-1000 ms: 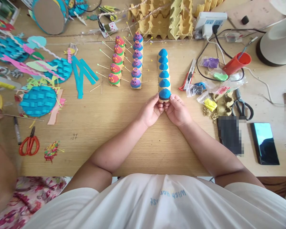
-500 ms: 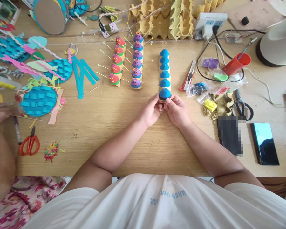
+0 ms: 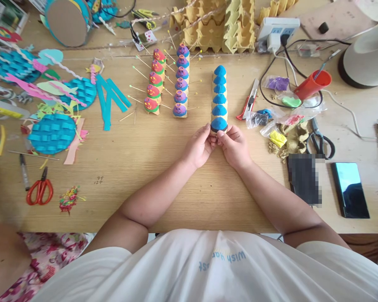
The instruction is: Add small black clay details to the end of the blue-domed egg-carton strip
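Pinching near end of blue-topped egg-carton strip (image 3: 219, 99) between left hand (image 3: 198, 148) and right hand (image 3: 237, 147). Extends straight away past fingertips, over table (image 3: 189, 201); can't tell if lifted. Shifted slightly right versus a second ago, with right thumb (image 3: 221, 135) moved in from side to front. Also see, at right, red cup (image 3: 311, 84) with thin stick (image 3: 324, 68) inside, clear bag (image 3: 267, 128) with yellow clay (image 3: 277, 139).

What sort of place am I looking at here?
Probably a craft table, at home or in a classroom: woven blue paper discs, egg cartons and orange-handled scissors lie on the wooden tabletop.
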`<state>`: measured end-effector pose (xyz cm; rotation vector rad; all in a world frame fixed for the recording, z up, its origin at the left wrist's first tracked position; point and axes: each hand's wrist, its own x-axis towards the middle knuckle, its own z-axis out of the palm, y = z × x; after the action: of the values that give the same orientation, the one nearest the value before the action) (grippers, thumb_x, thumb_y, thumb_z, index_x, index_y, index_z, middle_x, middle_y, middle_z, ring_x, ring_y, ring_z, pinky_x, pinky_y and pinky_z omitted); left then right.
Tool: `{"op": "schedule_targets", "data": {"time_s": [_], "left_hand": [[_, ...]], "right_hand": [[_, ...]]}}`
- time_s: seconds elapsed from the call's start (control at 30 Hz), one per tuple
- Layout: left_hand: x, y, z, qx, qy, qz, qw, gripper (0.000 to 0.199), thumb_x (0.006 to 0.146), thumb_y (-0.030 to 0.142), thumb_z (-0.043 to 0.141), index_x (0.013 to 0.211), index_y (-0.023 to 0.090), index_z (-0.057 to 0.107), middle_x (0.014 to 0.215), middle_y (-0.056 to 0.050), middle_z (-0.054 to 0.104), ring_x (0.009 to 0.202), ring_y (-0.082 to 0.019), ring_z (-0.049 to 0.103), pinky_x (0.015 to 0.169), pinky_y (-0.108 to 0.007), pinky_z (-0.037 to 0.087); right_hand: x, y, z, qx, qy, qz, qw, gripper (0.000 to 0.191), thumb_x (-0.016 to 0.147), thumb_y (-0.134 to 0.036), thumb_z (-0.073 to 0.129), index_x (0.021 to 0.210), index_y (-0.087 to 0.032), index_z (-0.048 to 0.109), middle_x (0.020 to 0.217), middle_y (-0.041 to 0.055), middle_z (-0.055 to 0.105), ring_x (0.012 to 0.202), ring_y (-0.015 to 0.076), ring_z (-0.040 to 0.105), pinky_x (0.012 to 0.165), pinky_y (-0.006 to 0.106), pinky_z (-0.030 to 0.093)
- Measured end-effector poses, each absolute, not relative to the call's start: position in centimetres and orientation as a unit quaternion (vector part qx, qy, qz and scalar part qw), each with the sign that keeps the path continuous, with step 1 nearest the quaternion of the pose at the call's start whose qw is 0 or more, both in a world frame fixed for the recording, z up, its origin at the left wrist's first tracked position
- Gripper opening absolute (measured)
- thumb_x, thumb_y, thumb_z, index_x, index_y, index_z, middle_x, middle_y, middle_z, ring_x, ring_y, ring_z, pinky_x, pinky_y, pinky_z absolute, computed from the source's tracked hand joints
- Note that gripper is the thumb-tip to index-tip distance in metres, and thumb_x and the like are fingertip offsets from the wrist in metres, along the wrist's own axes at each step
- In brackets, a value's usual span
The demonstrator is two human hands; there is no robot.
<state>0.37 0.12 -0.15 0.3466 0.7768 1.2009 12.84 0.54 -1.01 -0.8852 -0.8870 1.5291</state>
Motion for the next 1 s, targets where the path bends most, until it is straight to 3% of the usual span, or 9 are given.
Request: {"op": "schedule_targets", "data": {"time_s": [0.1,0.2,0.27,0.4,0.57,0.73,0.87,0.93,1.0], "left_hand": [[0.4,-0.1,-0.5,0.173,0.39,0.575,0.699,0.03,0.105,0.043,0.072,0.086,0.022,0.061,0.08,0.003,0.063,0.07,-0.008,0.06,0.07,-0.022,0.048],[0.2,-0.3,-1.2,0.253,0.422,0.631,0.6,0.024,0.094,0.03,0.082,0.102,0.026,0.06,0.102,0.003,0.066,0.087,-0.009,0.064,0.081,-0.023,0.052],[0.0,-0.4,-1.7,0.353,0.458,0.63,0.519,0.047,0.083,0.024,0.091,0.119,0.03,0.061,0.128,-0.001,0.067,0.113,-0.014,0.066,0.093,-0.026,0.054],[-0.1,-0.7,-1.9,0.482,0.468,0.584,0.456,0.061,0.086,0.036,0.091,0.137,0.033,0.06,0.153,-0.008,0.063,0.141,-0.024,0.061,0.105,-0.033,0.054],[-0.1,-0.9,-1.1,0.477,0.457,0.592,0.462,0.053,0.089,0.035,0.088,0.137,0.034,0.064,0.146,-0.007,0.069,0.137,-0.023,0.066,0.103,-0.03,0.055],[-0.4,-1.0,-1.1,0.516,0.477,0.578,0.416,0.05,0.091,0.03,0.082,0.138,0.032,0.063,0.148,-0.01,0.068,0.138,-0.024,0.066,0.104,-0.032,0.054],[-0.6,-1.0,-2.0,0.583,0.481,0.552,0.352,0.05,0.091,0.021,0.074,0.139,0.029,0.062,0.144,-0.011,0.07,0.134,-0.026,0.066,0.107,-0.037,0.054],[-0.7,-1.0,-2.5,0.631,0.478,0.528,0.307,0.054,0.088,0.015,0.071,0.14,0.027,0.062,0.137,-0.012,0.071,0.13,-0.027,0.066,0.112,-0.042,0.052],[-0.7,-1.1,-3.0,0.667,0.482,0.499,0.271,0.059,0.085,0.011,0.069,0.142,0.025,0.06,0.134,-0.013,0.072,0.128,-0.029,0.066,0.118,-0.046,0.049]], "right_hand": [[13.0,0.7,-1.1,-0.37,-0.369,0.646,0.557,0.053,0.07,-0.061,0.101,0.079,-0.025,0.063,0.07,-0.0059,0.064,0.064,0.0107,0.052,0.067,0.029,0.048],[13.1,0.8,-1.0,-0.363,-0.369,0.647,0.56,0.052,0.07,-0.06,0.101,0.077,-0.025,0.063,0.068,-0.0057,0.062,0.064,0.0112,0.051,0.065,0.029,0.045],[13.1,0.8,-0.9,-0.365,-0.374,0.649,0.553,0.052,0.071,-0.061,0.1,0.078,-0.026,0.062,0.07,-0.0051,0.062,0.066,0.0122,0.051,0.067,0.029,0.046],[13.1,0.6,-0.9,-0.362,-0.369,0.659,0.546,0.052,0.073,-0.063,0.098,0.079,-0.026,0.062,0.074,-0.004,0.061,0.069,0.0136,0.054,0.07,0.031,0.051],[13.0,0.4,-1.4,-0.39,-0.386,0.63,0.55,0.052,0.081,-0.073,0.086,0.078,-0.026,0.064,0.072,-0.0028,0.059,0.068,0.0137,0.056,0.063,0.029,0.048],[13.2,0.0,-0.9,-0.465,-0.404,0.514,0.596,0.052,0.094,-0.076,0.072,0.078,-0.028,0.06,0.072,-0.0026,0.052,0.061,0.0138,0.046,0.054,0.029,0.04],[13.5,-0.1,-0.6,-0.481,-0.46,0.4,0.63,0.032,0.103,-0.065,0.067,0.103,-0.033,0.066,0.098,0.0015,0.063,0.087,0.019,0.06,0.075,0.033,0.055],[13.6,-0.1,-0.9,-0.479,-0.498,0.38,0.615,0.032,0.105,-0.064,0.062,0.114,-0.034,0.068,0.114,0.0036,0.067,0.106,0.0219,0.065,0.093,0.036,0.058],[13.7,-0.1,-1.3,-0.471,-0.52,0.389,0.597,0.037,0.106,-0.067,0.058,0.12,-0.034,0.068,0.119,0.0047,0.068,0.113,0.0235,0.066,0.103,0.04,0.057]]}}
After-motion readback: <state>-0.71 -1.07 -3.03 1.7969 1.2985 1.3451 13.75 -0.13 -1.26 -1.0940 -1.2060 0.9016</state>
